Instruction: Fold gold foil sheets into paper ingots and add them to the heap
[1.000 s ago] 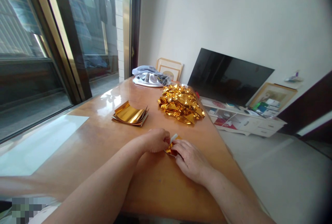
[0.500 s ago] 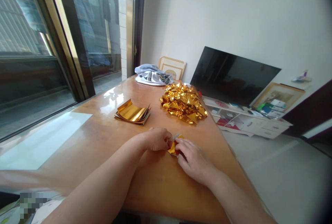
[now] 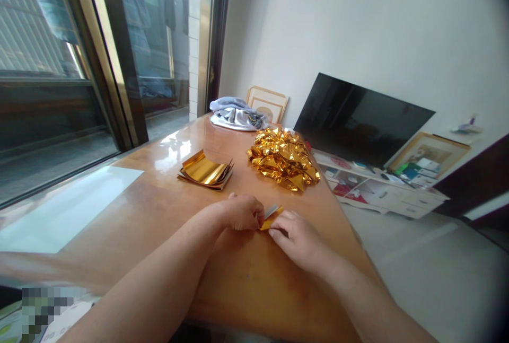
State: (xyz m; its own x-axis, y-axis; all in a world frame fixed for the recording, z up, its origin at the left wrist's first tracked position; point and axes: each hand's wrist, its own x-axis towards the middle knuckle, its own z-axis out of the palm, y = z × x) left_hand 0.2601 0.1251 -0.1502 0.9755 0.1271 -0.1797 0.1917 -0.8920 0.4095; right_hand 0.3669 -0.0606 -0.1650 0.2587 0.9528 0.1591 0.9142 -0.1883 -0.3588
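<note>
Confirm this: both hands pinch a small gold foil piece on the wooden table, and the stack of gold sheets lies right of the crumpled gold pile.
Wrong side. The head view shows the stack of gold sheets left of the crumpled gold pile. The left hand and right hand do pinch the small gold foil piece on the wooden table.

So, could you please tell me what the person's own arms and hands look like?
The left forearm and right forearm are bare to the picture's bottom edge; no sleeves show. The left hand and right hand wear no gloves, and no watch, bracelet or ring is visible.
</note>
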